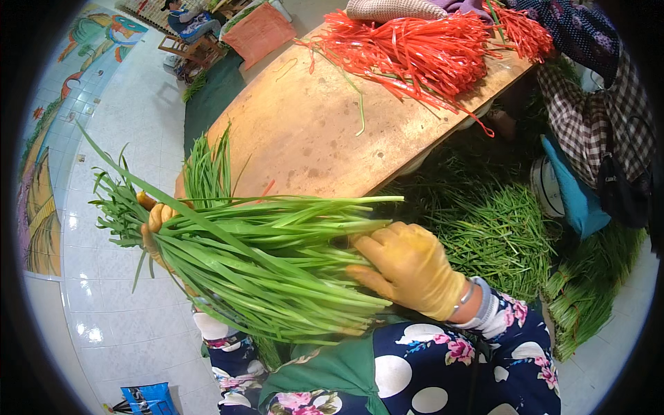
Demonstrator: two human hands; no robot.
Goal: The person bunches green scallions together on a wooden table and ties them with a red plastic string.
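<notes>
A thick, loose bunch of garlic chives [277, 256] lies across in front of me, its leafy tips to the left and pale stem ends to the right. My left hand [158, 223], in a yellow glove, wraps round the bunch near the tips; leaves hide part of that hand. At the stem end my right hand [411, 270], also in a yellow glove, is closed with its fingertips and thumb among the stems. One long leaf sticks out past my left hand toward the upper left. Behind the bunch, more chives [207, 169] rest on the table's near left corner.
A wooden table [311, 124] stretches away ahead, with a heap of red plastic ties [408, 52] at its far right. Piles of chives [501, 242] cover the floor at right, near a white bucket [546, 187]. Another person [190, 21] sits far back left. A blue bag [151, 399] lies lower left.
</notes>
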